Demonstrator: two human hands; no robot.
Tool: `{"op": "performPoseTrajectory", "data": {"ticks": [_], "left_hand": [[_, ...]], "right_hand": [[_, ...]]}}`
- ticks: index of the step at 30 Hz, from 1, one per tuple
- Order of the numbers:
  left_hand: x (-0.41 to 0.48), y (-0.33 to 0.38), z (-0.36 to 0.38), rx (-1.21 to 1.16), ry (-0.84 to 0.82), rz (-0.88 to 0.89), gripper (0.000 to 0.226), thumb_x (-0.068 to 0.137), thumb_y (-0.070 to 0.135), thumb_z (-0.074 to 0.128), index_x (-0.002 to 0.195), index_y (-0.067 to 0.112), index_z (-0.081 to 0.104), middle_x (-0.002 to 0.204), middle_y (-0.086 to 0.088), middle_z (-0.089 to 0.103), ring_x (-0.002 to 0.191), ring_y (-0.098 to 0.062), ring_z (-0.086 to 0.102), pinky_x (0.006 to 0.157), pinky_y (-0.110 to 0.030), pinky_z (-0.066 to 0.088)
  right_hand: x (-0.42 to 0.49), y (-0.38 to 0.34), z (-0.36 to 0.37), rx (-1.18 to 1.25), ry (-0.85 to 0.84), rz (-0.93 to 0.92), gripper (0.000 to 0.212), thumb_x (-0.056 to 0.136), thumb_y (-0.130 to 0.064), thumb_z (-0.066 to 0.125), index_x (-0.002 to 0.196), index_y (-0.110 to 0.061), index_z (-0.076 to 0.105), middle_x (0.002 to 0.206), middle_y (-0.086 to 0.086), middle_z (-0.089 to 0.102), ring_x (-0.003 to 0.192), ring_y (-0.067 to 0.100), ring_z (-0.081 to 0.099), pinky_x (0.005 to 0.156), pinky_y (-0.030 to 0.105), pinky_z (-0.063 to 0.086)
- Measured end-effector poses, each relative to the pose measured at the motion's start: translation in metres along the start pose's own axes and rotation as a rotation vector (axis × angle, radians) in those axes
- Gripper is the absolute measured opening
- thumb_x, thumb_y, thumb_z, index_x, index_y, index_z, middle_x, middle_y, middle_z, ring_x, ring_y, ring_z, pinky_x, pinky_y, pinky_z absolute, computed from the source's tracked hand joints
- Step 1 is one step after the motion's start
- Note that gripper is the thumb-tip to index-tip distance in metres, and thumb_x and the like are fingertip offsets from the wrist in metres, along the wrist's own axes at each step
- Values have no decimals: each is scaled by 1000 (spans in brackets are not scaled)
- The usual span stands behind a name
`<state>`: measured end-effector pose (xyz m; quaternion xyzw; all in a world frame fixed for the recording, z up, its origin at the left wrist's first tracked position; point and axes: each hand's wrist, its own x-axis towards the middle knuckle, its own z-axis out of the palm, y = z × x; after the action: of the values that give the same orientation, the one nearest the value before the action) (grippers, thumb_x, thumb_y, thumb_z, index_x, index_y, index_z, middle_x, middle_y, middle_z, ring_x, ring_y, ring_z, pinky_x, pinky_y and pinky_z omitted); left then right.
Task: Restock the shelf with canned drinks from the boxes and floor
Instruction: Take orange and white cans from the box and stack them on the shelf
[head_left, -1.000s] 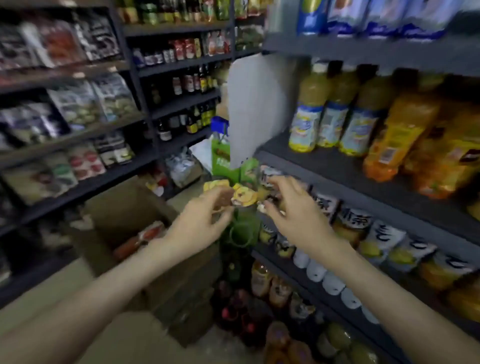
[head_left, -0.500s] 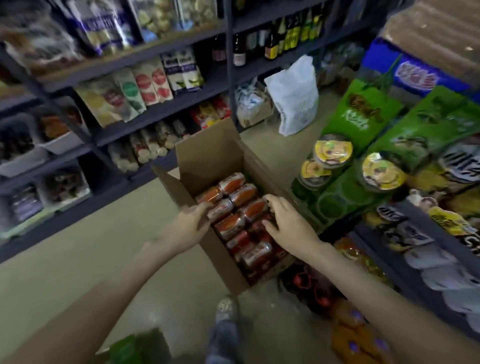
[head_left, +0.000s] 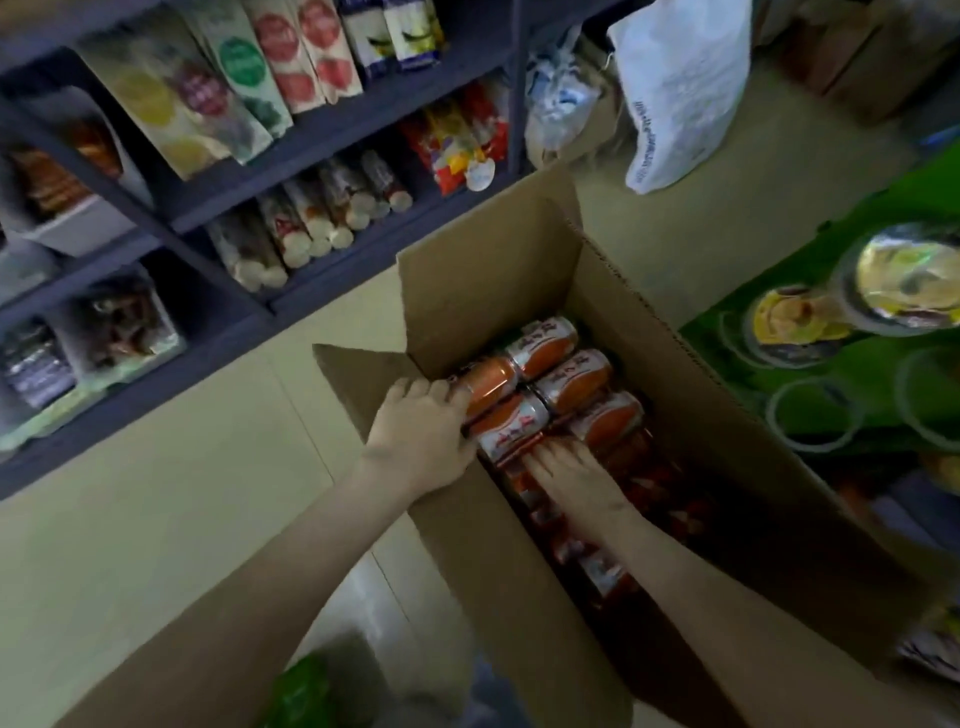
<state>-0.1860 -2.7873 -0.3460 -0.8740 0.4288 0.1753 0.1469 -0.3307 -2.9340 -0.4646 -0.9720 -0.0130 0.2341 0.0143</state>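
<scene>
1. Dark shelf (head_left: 363, 124) fills the upper left of the frame, stuffed with snack packets.
2. Open cardboard box (head_left: 483, 280) sits on the floor, dead centre.
3. Green display stand (head_left: 883, 374) is at the right edge, with foil-lidded cups (head_left: 906, 275) in its rings.
4. White plastic bag (head_left: 680, 88) is on the floor, top right.
5. Orange cans (head_left: 571, 382) lie on their sides inside the box.
6. Left hand (head_left: 421, 436) reaches over the box's left wall, fingers curled round the top can (head_left: 491, 382).
7. Right hand (head_left: 576, 475) is down in the box, fingers straight and resting on the cans.
</scene>
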Motion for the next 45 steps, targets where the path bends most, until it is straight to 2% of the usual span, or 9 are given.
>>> {"op": "performPoseTrajectory", "data": {"ticks": [5,11,15,21,24,29,32,36,45], "left_hand": [[-27,-31,74,-188,169,136,60,84,49,40,126,9,57,127,-18,57,117,-36,54,105,-46,36],[-30,-23,115,-268,328,94,56,91,44,42,130,6,52,133,-17,53,126,-28,36,109,-38,20],[-25,-12,101,-245,308,7,61,88,53,39,128,9,52,120,-13,59,114,-28,44,103,-41,37],[-22,33,54,-822,136,-106,83,76,48,70,142,13,33,132,-5,50,124,-23,44,106,-28,30],[-19,44,32,-1318,181,-252,85,70,21,80,139,13,30,126,0,53,112,-13,55,83,-13,46],[-16,20,34,-1499,86,-370,58,71,19,82,119,18,48,101,8,64,87,-2,63,70,-9,49],[-19,10,47,-1686,29,-399,53,76,23,77,122,19,50,109,2,68,92,-6,67,80,-20,53],[-21,10,54,-1750,8,-382,58,76,26,75,127,20,47,110,4,67,94,-8,68,78,-19,55],[-17,19,67,-1869,144,-567,58,76,28,71,127,10,51,105,2,68,84,-4,69,68,-16,54]], "right_hand": [[52,3,62,-191,34,-79,66,49,-26,85,111,-12,66,101,8,64,94,27,61,96,43,36],[57,-2,59,-149,176,-18,44,49,-14,77,93,-11,71,84,5,66,79,25,64,79,42,52],[32,-5,20,238,111,118,76,62,-19,81,129,-3,49,116,13,57,108,32,54,95,42,42],[6,-26,-79,1140,327,453,68,64,-26,84,121,-18,47,111,-10,53,103,2,51,89,14,42],[3,-37,-110,1403,298,402,64,69,-19,81,118,-31,42,109,-15,55,99,-4,55,78,8,43],[-2,-26,-98,1747,123,243,43,90,-37,56,131,-23,52,125,-9,60,116,3,55,98,20,43],[6,7,-54,1264,368,495,28,98,-25,47,122,-16,58,119,1,61,116,17,54,95,25,42],[19,62,22,352,-35,399,63,86,-16,60,143,-16,32,149,7,33,139,25,22,113,42,18],[47,72,47,-294,19,199,62,81,-31,66,136,-17,40,131,1,48,125,18,42,109,35,27]]}}
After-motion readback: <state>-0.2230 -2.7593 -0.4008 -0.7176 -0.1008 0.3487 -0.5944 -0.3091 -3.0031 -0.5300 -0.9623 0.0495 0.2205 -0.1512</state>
